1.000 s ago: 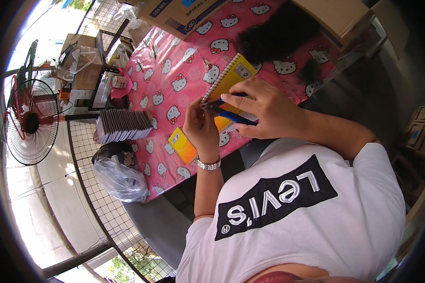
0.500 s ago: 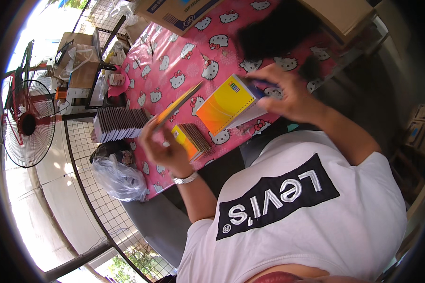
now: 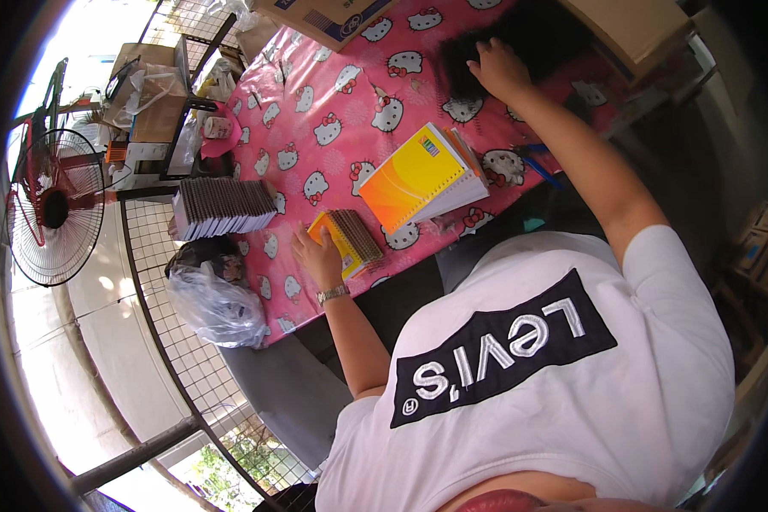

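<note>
My left hand (image 3: 318,256) lies with fingers stretched out along the left side of a stack of yellow-orange spiral notebooks (image 3: 356,239), touching it. Just right of that stack, a bigger yellow-orange notebook (image 3: 414,179) lies on top of others, with a row of punched holes along its near edge. My right hand (image 3: 499,70) reaches far across the table to a dark heap of thin black pieces (image 3: 563,43). Its fingers are apart at the heap's left edge, and nothing shows in them. A blue-handled hand tool (image 3: 544,162) lies beside the bigger notebooks, under my right forearm.
A pink patterned cloth (image 3: 333,162) covers the table. Dark-edged notebooks (image 3: 222,207) stand in a row at the left, near a clear plastic bag (image 3: 222,311). Cardboard boxes (image 3: 627,30) stand at the far side. A fan (image 3: 55,205) is further left.
My left hand has put down a notebook it held upright and now rests at the small stack. My right hand has let go of the blue tool and moved away to the black heap.
</note>
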A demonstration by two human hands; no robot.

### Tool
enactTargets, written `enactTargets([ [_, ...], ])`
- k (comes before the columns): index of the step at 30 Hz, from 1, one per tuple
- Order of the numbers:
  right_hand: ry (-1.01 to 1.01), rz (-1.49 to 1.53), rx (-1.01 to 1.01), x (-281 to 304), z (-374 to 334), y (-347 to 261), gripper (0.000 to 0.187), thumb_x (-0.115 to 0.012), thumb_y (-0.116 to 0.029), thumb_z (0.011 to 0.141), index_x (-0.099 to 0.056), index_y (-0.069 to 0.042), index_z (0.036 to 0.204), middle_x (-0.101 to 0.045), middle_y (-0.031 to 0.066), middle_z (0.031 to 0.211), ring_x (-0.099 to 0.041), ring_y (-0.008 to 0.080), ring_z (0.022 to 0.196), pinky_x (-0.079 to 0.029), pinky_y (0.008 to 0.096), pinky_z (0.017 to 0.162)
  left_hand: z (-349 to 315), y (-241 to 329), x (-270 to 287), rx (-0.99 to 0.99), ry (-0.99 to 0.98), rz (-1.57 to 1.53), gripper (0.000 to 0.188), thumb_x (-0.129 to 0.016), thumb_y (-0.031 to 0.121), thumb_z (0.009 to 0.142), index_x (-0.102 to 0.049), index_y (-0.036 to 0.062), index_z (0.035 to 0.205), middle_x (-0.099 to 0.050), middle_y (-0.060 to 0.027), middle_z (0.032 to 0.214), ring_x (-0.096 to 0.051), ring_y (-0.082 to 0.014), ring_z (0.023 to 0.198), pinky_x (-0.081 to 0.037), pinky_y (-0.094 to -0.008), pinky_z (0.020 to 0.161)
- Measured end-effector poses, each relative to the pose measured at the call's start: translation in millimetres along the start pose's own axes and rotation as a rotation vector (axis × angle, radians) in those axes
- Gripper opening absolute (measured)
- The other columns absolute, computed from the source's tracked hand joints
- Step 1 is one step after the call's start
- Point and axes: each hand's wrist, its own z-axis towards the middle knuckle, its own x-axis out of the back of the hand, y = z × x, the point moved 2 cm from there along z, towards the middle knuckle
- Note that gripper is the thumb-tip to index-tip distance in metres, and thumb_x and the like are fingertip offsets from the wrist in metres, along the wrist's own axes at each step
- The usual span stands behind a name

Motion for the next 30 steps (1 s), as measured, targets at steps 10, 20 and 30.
enactTargets([
  [10, -0.171, 0.001, -0.152, -34, 10, 12, 0.023, -0.062, -0.016, 0.087, -0.065, -0.002, 0.105, -0.065, 0.0206, 0.111, -0.067, 0.0392, 0.096, -0.057, 0.0473, 0.082, -11, 8, 8, 0.022, -0.175, -0.12, 0.055, -0.044, 0.041, 0.103, -0.042, 0.0059, 0.146, -0.04, -0.0298, 0.148, -0.034, -0.0448, 0.14, -0.032, -0.0494, 0.113],
  [20, 0.114, 0.402, 0.077, 35, 26, 7, 0.028, -0.057, -0.009, 0.089, -0.063, -0.004, 0.116, -0.067, 0.016, 0.095, -0.066, 0.0323, 0.09, -0.052, 0.0409, 0.082, -44, 237, 114, -0.927, -0.17, -0.194, 0.037, -0.079, 0.011, 0.075, -0.067, 0.0061, 0.11, -0.067, -0.0109, 0.116, -0.063, -0.0312, 0.107, -0.051, -0.041, 0.09],
  [30, -0.66, 1.229, -0.178, 139, -80, -45, 0.035, -0.051, -0.004, 0.085, -0.066, -0.002, 0.117, -0.065, 0.0027, 0.086, -0.053, 0.0042, 0.067, -0.044, 0.0216, 0.059, -9, 247, 116, -1.011, -0.408, -0.309, 0.021, -0.077, 0.016, 0.077, -0.072, 0.0108, 0.097, -0.07, -0.0045, 0.098, -0.069, -0.0257, 0.078, -0.056, -0.0354, 0.068],
])
